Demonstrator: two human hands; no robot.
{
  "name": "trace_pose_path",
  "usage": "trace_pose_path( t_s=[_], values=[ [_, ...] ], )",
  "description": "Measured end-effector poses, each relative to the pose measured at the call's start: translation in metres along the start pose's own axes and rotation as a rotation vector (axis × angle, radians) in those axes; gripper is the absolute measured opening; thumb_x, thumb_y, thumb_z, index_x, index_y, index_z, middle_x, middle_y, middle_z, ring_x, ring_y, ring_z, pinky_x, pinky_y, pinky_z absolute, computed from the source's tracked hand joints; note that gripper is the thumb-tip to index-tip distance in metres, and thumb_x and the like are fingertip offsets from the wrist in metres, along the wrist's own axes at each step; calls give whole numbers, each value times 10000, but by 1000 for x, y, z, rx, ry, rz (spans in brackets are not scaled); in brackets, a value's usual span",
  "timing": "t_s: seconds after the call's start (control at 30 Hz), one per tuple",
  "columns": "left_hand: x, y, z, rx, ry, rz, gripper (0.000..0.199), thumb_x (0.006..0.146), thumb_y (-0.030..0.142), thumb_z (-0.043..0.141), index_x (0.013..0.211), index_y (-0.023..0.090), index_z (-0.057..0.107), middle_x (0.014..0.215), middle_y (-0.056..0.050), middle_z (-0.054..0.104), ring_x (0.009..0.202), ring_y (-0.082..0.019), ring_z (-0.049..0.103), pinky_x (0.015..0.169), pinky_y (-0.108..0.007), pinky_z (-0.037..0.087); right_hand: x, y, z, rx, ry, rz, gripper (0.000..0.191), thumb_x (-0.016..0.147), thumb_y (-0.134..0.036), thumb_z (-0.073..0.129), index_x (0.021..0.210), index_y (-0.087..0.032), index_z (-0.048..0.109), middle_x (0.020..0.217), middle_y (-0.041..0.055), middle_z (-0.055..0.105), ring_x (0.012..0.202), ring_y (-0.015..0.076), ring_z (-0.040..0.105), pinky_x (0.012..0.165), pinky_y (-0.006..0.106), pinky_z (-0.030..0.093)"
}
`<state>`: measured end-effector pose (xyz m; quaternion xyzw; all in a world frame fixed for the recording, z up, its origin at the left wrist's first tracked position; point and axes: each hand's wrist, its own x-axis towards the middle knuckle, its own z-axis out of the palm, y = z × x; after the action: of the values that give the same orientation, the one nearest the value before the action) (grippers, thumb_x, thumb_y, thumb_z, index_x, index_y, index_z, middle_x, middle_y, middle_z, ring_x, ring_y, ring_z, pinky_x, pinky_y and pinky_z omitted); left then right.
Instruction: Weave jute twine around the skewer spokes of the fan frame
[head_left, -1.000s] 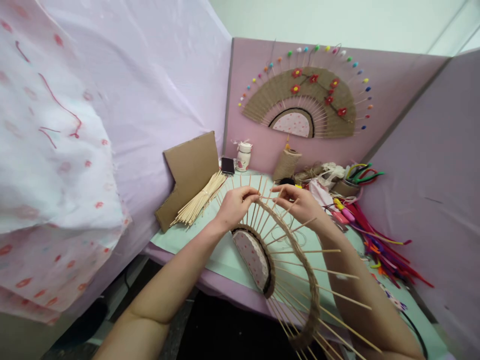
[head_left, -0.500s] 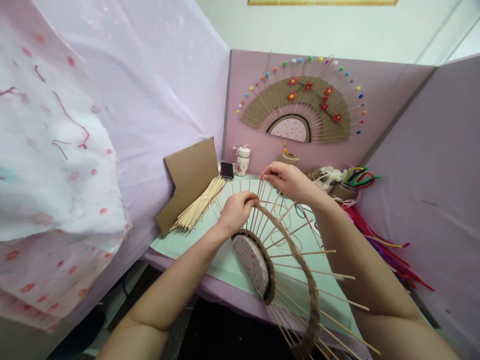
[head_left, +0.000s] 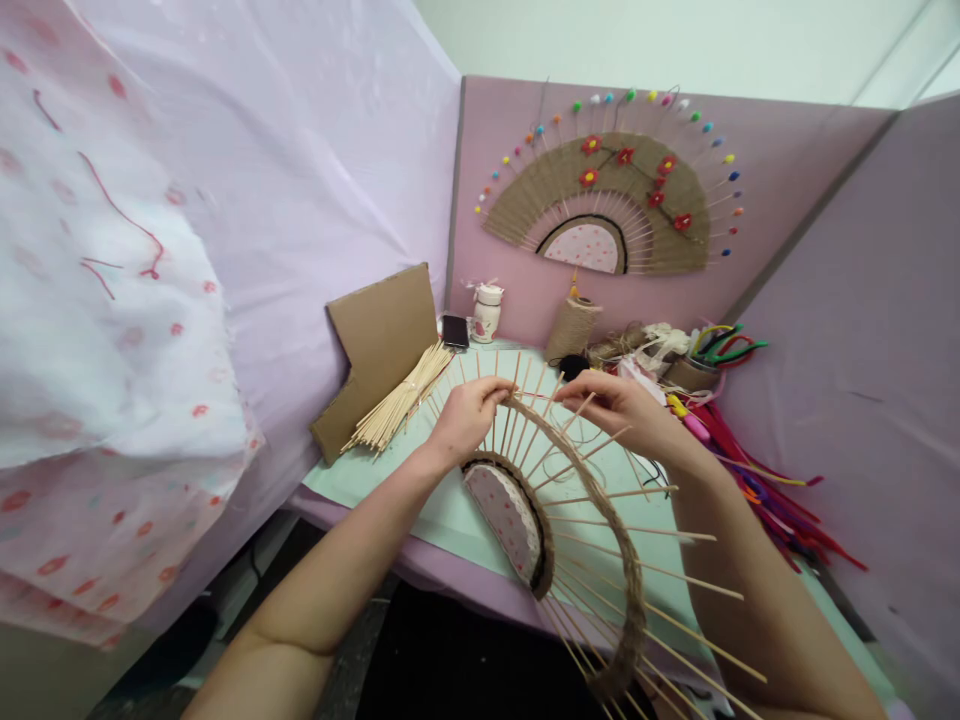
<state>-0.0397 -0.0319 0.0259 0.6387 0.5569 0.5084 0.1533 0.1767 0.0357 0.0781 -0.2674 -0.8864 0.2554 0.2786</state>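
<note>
My left hand [head_left: 471, 412] pinches the end of the twine band [head_left: 592, 484] woven through the thin wooden sticks of a fan frame. The sticks spread from a half-round base [head_left: 506, 515] covered in pink dotted cloth with a white lace edge and dark trim. To the right, my right hand [head_left: 619, 405] has its fingertips pressed together among the upper stick ends. What they grip is too fine to make out. A thin reddish line runs between the two hands. The fan's lower part hangs over the table's front edge.
Left on the table [head_left: 420, 520] lie a bundle of sticks [head_left: 401, 400] and bent cardboard [head_left: 386, 325]. Behind stand a phone [head_left: 455, 331], a white bottle [head_left: 487, 313] and a twine spool [head_left: 574, 328]. Pipe cleaners [head_left: 772, 500] lie right. A finished fan [head_left: 600, 190] hangs on the panel.
My right hand has come down and to the right, away from the stick tops beside my left hand. My left hand keeps its pinch on the band. The twine spool shows more fully.
</note>
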Motion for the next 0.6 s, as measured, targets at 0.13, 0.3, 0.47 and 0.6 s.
trace_pose_path(
  t_s=[0.13,0.3,0.47,0.6],
  values=[
    [-3,-2,1,-48,23,0,263,897,217,460,1100,180,623,912,-45,707,790,-150,632,789,-297,489,-13,4,10,42,-49,12,252,858,-417,574,888,-210,716,847,55,662,726,164,587,657,289,450],
    [-7,-1,1,-97,0,33,256,930,284,409,1139,223,544,865,-13,668,762,-141,597,751,-292,468,-18,6,18,100,-91,21,239,850,-411,584,842,-210,712,800,51,648,722,167,585,661,295,467],
    [-10,0,0,-125,-38,39,250,919,266,399,1106,237,564,943,-16,656,824,-141,581,776,-290,462,-21,14,20,146,-49,64,253,836,-434,608,898,-215,718,821,56,655,716,169,579,651,304,471],
    [-11,0,0,-173,-57,74,288,915,253,408,1182,247,515,931,-8,647,833,-135,580,806,-293,464,-24,18,21,157,-47,87,262,834,-443,610,915,-214,709,826,54,660,713,169,584,648,305,473]
  ],
)
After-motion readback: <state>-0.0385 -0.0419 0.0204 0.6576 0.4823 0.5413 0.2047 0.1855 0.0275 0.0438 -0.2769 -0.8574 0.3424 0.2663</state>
